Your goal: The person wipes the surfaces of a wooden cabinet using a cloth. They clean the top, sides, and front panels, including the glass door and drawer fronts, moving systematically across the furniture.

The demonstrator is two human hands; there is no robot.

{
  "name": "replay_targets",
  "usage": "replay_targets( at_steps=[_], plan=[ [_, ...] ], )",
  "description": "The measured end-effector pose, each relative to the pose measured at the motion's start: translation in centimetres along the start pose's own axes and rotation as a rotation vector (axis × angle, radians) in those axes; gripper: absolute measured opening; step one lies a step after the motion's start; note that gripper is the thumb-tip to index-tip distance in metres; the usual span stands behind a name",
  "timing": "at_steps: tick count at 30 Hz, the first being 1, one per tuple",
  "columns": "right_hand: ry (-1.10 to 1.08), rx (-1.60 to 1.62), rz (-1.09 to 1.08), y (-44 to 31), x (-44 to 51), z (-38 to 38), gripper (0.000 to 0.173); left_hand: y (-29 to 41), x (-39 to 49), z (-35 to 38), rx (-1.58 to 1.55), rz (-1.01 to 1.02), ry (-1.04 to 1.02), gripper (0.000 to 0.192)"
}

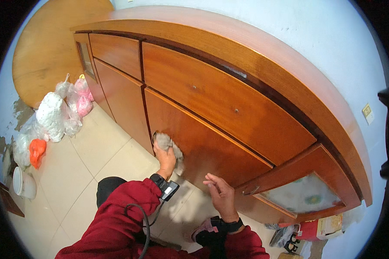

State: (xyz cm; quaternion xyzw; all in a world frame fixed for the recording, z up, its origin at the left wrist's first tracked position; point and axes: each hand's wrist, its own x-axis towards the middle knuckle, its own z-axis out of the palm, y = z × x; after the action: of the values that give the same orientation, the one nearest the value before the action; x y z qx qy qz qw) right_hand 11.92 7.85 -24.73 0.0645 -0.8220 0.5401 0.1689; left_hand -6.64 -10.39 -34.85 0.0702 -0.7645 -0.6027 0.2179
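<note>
My left hand (166, 159) grips a crumpled grey cloth (164, 141) and presses it to the lower door (194, 139) of a reddish-brown wooden cabinet, near the door's left edge by a metal handle. To its right my right hand (221, 196) is held in front of the cabinet's lower edge, fingers slightly apart, holding nothing. Above the door is a wide drawer front (214, 100) with two small holes. A glazed door (304, 194) with a curved handle forms the cabinet's right end. Both my wrists wear black straps, and a cable runs along the left sleeve.
Filled plastic bags (52, 116) and an orange bag (38, 152) lie on the tiled floor at the left, near a white bucket (25, 184). A round wooden board (48, 48) leans behind them. At the lower right are a red box (309, 230) and other plastic-wrapped items.
</note>
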Motion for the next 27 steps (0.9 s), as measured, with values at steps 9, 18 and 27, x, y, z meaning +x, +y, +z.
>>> replay_targets(
  at_steps=[9,18,27],
  plan=[
    [0.003,-0.061,0.022,-0.3,-0.6,-0.8,0.027,6.0,6.1,-2.7,-0.015,0.493,0.286,0.060],
    [-0.074,-0.067,0.052,-0.4,0.0,0.4,0.025,4.8,9.0,-5.0,-0.229,0.090,0.049,0.055],
    [-0.108,-0.157,0.022,0.0,-0.4,0.4,0.023,12.8,15.8,-7.1,-0.128,0.391,0.232,0.054]
  ],
)
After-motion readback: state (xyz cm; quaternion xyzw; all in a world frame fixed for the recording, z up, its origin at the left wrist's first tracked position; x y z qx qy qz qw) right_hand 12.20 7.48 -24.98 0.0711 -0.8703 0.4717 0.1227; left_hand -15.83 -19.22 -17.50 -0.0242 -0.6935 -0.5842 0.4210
